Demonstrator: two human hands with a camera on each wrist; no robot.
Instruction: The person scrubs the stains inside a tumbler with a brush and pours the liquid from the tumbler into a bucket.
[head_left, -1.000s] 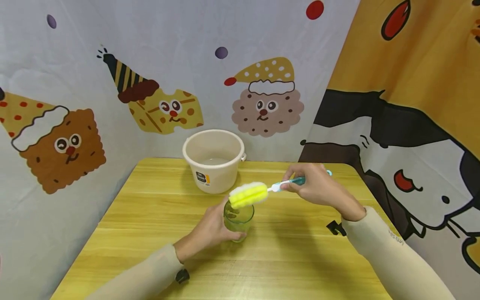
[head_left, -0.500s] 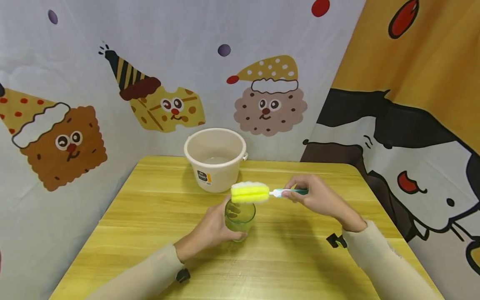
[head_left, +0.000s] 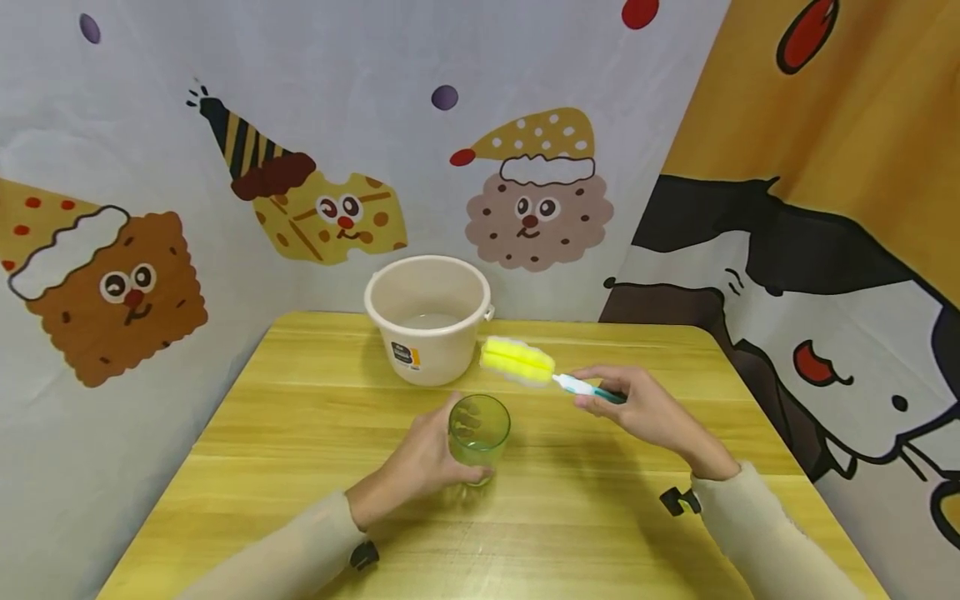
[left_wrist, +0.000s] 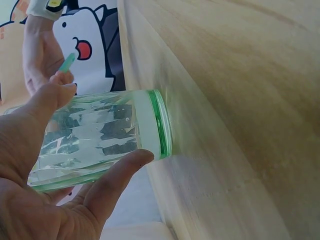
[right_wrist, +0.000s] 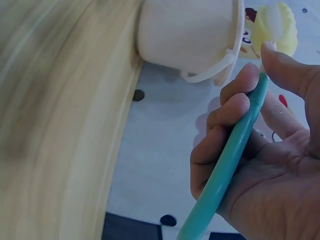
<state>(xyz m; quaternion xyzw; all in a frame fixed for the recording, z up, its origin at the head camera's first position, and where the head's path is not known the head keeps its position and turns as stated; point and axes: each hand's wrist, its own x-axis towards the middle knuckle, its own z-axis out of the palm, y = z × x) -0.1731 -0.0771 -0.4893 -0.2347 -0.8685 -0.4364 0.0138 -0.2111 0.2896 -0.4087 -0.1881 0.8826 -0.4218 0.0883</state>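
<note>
Gripping a green-tinted glass (head_left: 480, 435) round its side with the left hand (head_left: 426, 454), just below the center of the head view, open end up. Pinching a yellow-headed brush (head_left: 546, 370) with the right hand (head_left: 643, 407), right of center, with the teal handle (right_wrist: 230, 155) slanting down through the right wrist view. Pointing the sponge end (head_left: 513, 360) toward the upper left, clear of the glass and just beside the cream bucket (head_left: 442, 358) on the wooden table (head_left: 300, 425), before a cartoon-printed cloth (head_left: 360, 75) across the top of the frame.
</note>
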